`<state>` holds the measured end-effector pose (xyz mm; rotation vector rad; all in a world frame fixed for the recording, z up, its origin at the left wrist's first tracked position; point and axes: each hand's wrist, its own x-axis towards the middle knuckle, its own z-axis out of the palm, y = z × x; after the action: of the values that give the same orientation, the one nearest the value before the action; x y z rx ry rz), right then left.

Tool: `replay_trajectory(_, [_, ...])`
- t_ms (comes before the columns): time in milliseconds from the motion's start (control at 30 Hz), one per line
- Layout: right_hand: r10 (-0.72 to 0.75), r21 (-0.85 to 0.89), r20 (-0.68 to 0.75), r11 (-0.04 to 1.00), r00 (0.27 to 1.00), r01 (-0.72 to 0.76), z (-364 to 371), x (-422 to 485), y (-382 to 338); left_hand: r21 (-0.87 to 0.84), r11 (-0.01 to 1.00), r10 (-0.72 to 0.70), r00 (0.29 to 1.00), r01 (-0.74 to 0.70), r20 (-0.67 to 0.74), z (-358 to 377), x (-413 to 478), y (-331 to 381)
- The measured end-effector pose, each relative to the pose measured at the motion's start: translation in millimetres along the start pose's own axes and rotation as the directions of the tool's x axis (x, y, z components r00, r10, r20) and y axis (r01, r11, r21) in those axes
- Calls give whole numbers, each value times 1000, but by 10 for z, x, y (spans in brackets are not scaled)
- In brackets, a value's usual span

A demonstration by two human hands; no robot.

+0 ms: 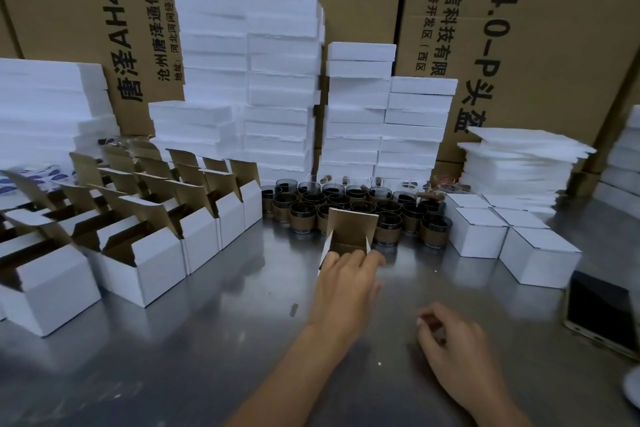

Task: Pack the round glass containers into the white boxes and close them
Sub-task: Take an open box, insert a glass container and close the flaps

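A small open white box (350, 230) with a brown inside stands at the table's middle, its lid flap raised. My left hand (346, 284) grips its near wall, fingers curled over the rim. Just behind it stand several round glass containers (303, 215) with dark rims and brown bands, packed together in rows. My right hand (453, 347) hovers low over the table to the right of the box, apart from it, fingers loosely curled with nothing visible in them.
Several open white boxes (145, 256) with raised flaps fill the left. Closed white boxes (481, 236) sit at the right. White foam stacks (280, 80), foam sheets (519, 163) and large cardboard cartons (554, 28) line the back. A phone (602, 315) lies on the steel table (207, 340).
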<state>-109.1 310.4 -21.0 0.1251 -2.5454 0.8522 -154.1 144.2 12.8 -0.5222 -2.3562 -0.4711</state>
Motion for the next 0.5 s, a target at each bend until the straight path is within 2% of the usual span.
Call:
replay_trajectory(200, [24, 10, 5, 1000, 1000, -24, 13, 19, 67, 28, 999, 29, 999, -28, -25, 27, 65, 21])
replay_trajectory(367, [1, 138, -1, 990, 1000, -1, 60, 44, 60, 86, 989, 132, 978, -120, -162, -109, -146, -86])
replay_trajectory(433, [-7, 203, -14, 979, 1000, 10, 89, 165, 31, -40, 994, 92, 986, -99, -141, -140, -266, -130])
replay_trajectory(500, [-15, 253, -25, 967, 1000, 21, 139, 385, -16, -224, 975, -3, 999, -9, -54, -141, -356, -173])
